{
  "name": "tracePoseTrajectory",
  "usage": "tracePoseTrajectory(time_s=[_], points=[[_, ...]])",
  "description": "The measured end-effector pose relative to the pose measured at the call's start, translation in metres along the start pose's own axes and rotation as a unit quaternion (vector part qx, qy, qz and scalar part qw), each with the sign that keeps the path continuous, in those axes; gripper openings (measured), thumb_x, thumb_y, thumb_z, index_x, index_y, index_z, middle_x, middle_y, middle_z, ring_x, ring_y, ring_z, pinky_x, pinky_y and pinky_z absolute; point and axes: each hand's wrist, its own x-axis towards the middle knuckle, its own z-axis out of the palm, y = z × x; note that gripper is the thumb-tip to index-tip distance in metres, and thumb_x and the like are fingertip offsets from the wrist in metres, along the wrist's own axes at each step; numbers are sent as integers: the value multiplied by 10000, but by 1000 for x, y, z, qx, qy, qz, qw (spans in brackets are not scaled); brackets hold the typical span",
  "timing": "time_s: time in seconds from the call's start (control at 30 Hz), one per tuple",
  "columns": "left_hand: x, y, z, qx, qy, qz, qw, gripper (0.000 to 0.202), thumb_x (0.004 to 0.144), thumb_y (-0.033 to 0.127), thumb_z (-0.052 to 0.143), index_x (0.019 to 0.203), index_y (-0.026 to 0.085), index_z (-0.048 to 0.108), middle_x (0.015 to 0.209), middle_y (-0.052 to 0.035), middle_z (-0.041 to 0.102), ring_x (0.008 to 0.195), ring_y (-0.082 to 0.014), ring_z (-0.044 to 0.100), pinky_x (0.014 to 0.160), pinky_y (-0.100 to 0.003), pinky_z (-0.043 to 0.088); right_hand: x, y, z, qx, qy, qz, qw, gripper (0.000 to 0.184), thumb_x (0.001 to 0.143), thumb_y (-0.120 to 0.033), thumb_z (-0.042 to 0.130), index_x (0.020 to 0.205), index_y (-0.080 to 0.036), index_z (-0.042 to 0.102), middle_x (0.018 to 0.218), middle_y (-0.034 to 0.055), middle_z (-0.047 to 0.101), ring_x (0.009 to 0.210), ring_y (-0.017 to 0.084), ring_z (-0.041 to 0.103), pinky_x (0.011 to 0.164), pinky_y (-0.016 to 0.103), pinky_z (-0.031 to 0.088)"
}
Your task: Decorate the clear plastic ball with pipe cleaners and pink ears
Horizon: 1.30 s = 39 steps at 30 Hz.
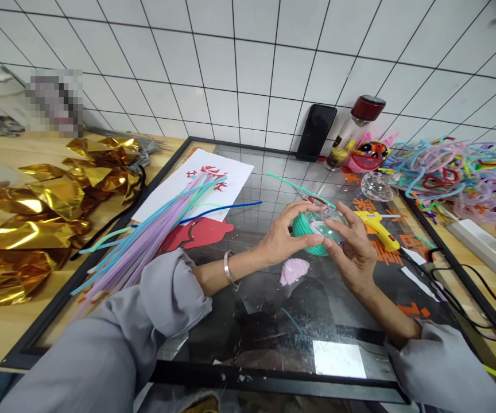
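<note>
My left hand and my right hand both grip a clear plastic ball that is partly wrapped in teal pipe cleaner. The ball hangs just above a glass-topped work board. A loose teal pipe cleaner tail runs up and left from the ball. Below the hands a small pink coiled piece lies on the glass. Just right of my right hand rests a yellow glue gun.
A bundle of purple and teal pipe cleaners lies left over white paper. Gold foil covers the left of the table. A clear half-ball, bottle, phone and tangled pipe cleaners sit at the right.
</note>
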Motion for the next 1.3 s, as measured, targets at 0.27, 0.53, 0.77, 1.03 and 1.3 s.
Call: tracePoseTrajectory(time_s=[0.27,0.53,0.77,1.03,1.3], points=[[1,-8,-1,-37,1,-2,999,520,785,513,760,1193,220,623,1431,-114,522,1385,-279,468,1156,-415,379,3,-6,-2,-44,-27,-30,998,322,885,-220,658,1187,-325,692,1487,72,517,1360,320,512,1079,596,457],[-1,-8,2,-46,14,-14,999,437,779,531,757,1044,207,631,1452,-118,518,1362,-282,496,1126,-429,400,7,-12,-4,-59,-60,-29,996,285,894,-219,638,1167,-286,681,1457,105,524,1386,335,477,1090,604,439],[0,0,-13,0,-60,17,998,294,877,479,665,996,211,643,1486,-130,488,1403,-297,459,1098,-455,425,7,-10,-5,-61,-57,-23,996,267,896,-247,641,1154,-298,687,1404,99,566,1382,337,485,1093,604,440],[7,9,-24,111,-97,95,984,226,941,415,579,980,202,646,1406,-143,559,1369,-275,498,1160,-495,363,8,-8,-7,-44,-70,-27,996,307,890,-205,650,1182,-295,671,1425,102,545,1394,322,470,1105,586,434],[13,17,-29,163,-125,123,971,226,971,382,521,963,188,636,1317,-150,593,1325,-261,523,1139,-442,388,9,-8,-8,-38,-81,-44,995,343,886,-174,644,1205,-301,656,1439,96,542,1394,319,467,1124,599,407]])
